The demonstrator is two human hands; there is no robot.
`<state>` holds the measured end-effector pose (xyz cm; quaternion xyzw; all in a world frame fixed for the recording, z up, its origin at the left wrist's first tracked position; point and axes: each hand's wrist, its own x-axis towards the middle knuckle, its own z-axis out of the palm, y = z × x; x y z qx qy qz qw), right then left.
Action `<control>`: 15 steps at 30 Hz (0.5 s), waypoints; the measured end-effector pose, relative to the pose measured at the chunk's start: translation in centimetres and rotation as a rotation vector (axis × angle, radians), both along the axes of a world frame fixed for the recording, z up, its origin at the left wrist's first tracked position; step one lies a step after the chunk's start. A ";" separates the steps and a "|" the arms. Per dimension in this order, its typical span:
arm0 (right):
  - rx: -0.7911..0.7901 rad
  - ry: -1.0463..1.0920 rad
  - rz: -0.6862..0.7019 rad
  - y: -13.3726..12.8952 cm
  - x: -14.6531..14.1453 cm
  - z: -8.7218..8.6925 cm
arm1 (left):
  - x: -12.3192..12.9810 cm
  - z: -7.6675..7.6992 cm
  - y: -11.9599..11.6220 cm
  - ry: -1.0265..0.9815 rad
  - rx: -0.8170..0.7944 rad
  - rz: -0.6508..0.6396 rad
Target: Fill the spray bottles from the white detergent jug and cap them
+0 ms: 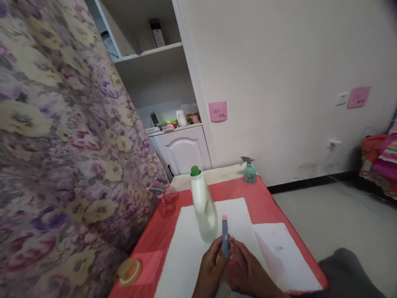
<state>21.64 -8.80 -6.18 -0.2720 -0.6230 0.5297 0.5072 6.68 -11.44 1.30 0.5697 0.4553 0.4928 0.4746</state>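
Both my hands are closed on a pink see-through spray bottle [237, 265] with a grey trigger head and a pink nozzle tip, held upright above the white sheet. My left hand [211, 267] has its fingers at the grey head and neck. Round the pink body wraps my right hand [252, 271]. Just beyond them stands a pale green jug [204, 211] with a dark green piece in its mouth. Two more pink spray bottles [166, 205] are at the table's left edge, and a green spray bottle [249, 173] is at the far right corner.
A red cloth [260, 198] covers the table, with a large white sheet [176, 252] and a smaller paper [288, 256] on it. At the near left lies a round yellowish lid or jar [129, 271]. A floral curtain [62, 145] hangs along the left side.
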 end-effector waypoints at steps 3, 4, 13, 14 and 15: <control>-0.047 0.014 0.023 0.0 -0.5 0.0 | 0.2 0.1 0.1 -0.016 -0.002 0.033; -0.063 0.025 0.026 0.0 -0.7 0.1 | 0.4 0.0 0.1 -0.021 0.000 0.057; -0.108 0.045 0.119 -0.1 -0.3 0.6 | 0.6 -0.6 0.4 -0.037 -0.012 0.157; -0.122 0.067 0.116 -0.1 -0.4 0.5 | 0.4 -0.6 0.4 -0.033 -0.013 0.128; -0.137 0.096 0.111 -0.1 -0.5 0.3 | 0.2 -0.6 0.4 -0.025 -0.009 0.100</control>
